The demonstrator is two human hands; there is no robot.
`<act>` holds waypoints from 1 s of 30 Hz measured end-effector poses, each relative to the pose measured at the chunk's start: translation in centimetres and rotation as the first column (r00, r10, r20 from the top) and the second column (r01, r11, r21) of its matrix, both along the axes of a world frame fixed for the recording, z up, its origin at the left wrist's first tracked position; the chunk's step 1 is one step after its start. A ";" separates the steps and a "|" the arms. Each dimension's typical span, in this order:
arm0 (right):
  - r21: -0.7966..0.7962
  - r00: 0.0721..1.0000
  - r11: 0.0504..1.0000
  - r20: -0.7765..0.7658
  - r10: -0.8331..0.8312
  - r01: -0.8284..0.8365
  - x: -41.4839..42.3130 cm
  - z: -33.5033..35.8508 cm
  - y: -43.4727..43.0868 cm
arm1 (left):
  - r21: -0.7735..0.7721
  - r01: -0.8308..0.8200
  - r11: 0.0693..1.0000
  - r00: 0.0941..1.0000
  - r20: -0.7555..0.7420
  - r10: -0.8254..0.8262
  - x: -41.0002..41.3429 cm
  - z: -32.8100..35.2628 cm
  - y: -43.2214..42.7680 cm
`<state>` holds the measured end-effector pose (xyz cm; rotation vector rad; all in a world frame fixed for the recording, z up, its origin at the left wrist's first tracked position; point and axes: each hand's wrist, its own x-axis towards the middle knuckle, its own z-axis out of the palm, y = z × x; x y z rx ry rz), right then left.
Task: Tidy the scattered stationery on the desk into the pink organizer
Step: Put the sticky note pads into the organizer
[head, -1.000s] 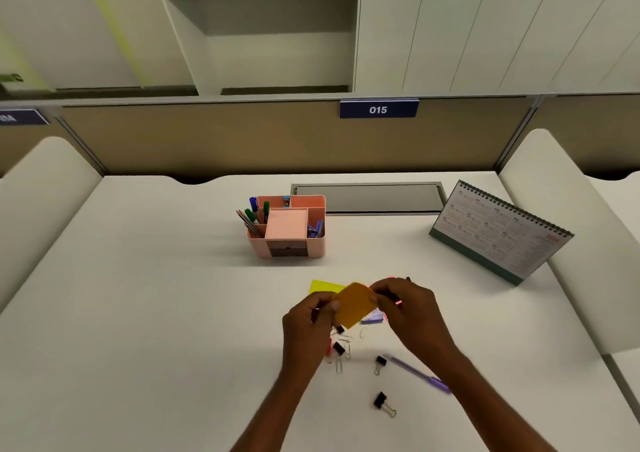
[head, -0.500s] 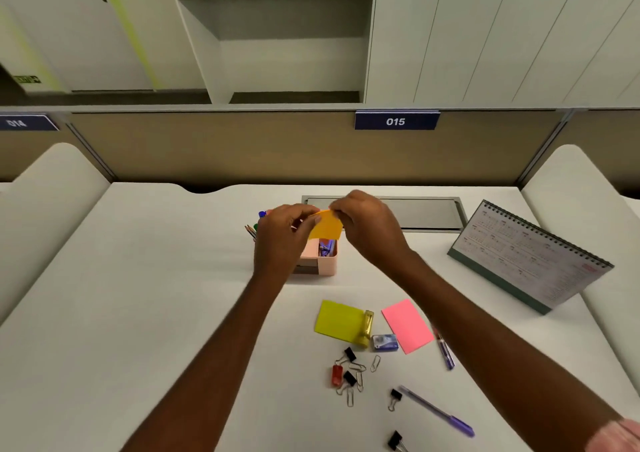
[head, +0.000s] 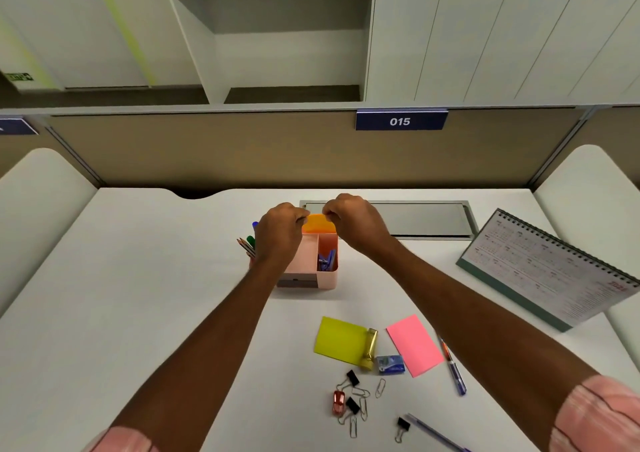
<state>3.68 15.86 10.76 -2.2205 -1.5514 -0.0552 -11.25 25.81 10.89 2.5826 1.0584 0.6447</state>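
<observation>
Pencils [head: 246, 245] stick out at the left of the pink organizer [head: 327, 280], and the left hand [head: 280, 230] could bump them. It pinches the left corner of the orange paper [head: 317, 224], which sits over the far slot. The right hand [head: 353, 219] pinches the right corner. The soft paper could bend or miss the slot.

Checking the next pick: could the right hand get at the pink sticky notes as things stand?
Probably not at once: the right hand pinches the orange notes over the pink organizer with the left hand. Once freed, yes, likely: the pink sticky notes lie uncovered beside its forearm.
</observation>
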 end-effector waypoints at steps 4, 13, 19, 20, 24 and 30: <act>-0.070 1.000 0.997 -0.009 0.013 -0.014 -0.4 -1.5 0.5 | -0.047 -0.023 0.999 0.969 -0.247 0.011 0.7 -1.0 0.3; -0.190 1.000 0.982 -0.022 0.014 -0.018 -0.4 -3.7 1.6 | -0.084 0.016 0.996 0.889 -0.455 -0.052 1.6 -1.9 0.9; -0.181 1.000 0.983 -0.026 -0.003 -0.002 -0.4 -3.9 1.5 | -0.119 -0.020 0.993 0.909 -0.415 -0.032 1.6 -1.7 0.6; -0.166 1.000 0.986 -0.026 -0.006 0.001 -0.4 -3.7 1.4 | -0.121 -0.024 0.992 0.916 -0.400 -0.027 1.5 -1.6 0.6; -0.067 0.998 0.997 -0.063 -0.030 0.025 -0.5 -3.0 0.1 | -0.113 -0.019 0.993 0.940 -0.342 -0.021 0.6 -1.6 -0.1; 0.063 0.980 0.991 -0.171 -0.106 0.118 -1.3 -3.5 -3.7 | -0.112 0.046 0.993 0.994 -0.089 -0.056 -2.2 -1.8 -3.8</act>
